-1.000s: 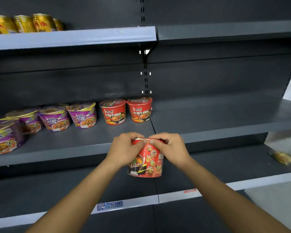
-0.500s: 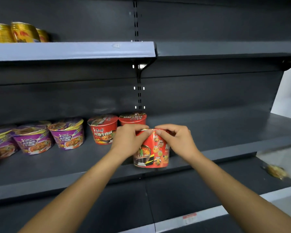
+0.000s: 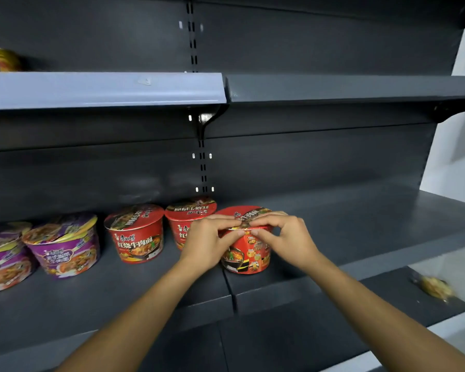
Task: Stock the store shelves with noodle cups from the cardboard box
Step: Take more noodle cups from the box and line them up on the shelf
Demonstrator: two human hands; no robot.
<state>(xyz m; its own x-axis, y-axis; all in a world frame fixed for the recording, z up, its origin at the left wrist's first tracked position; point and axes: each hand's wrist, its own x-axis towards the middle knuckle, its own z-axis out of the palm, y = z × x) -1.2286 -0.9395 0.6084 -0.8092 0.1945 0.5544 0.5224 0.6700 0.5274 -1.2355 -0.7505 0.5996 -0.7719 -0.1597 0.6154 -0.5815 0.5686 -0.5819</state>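
A red noodle cup (image 3: 249, 251) stands on the dark middle shelf (image 3: 346, 253), just right of the seam between the two shelf boards. My left hand (image 3: 208, 241) and my right hand (image 3: 285, 237) both pinch its rim from either side, fingers curled over the lid. Directly to its left stand two more red cups (image 3: 136, 233) (image 3: 188, 216), the nearer one partly hidden behind my left hand. Further left sit purple noodle cups (image 3: 65, 248) (image 3: 3, 257). The cardboard box is out of view.
An upper shelf (image 3: 105, 89) overhangs the row, with gold cans (image 3: 3, 59) at its far left. The middle shelf runs on to the right of the held cup. A yellowish packet (image 3: 435, 287) lies on the lower shelf at right.
Both hands have carried the red cup up and forward from below the shelf edge onto the middle shelf, beside the two red cups. The view has moved closer and tilted up.
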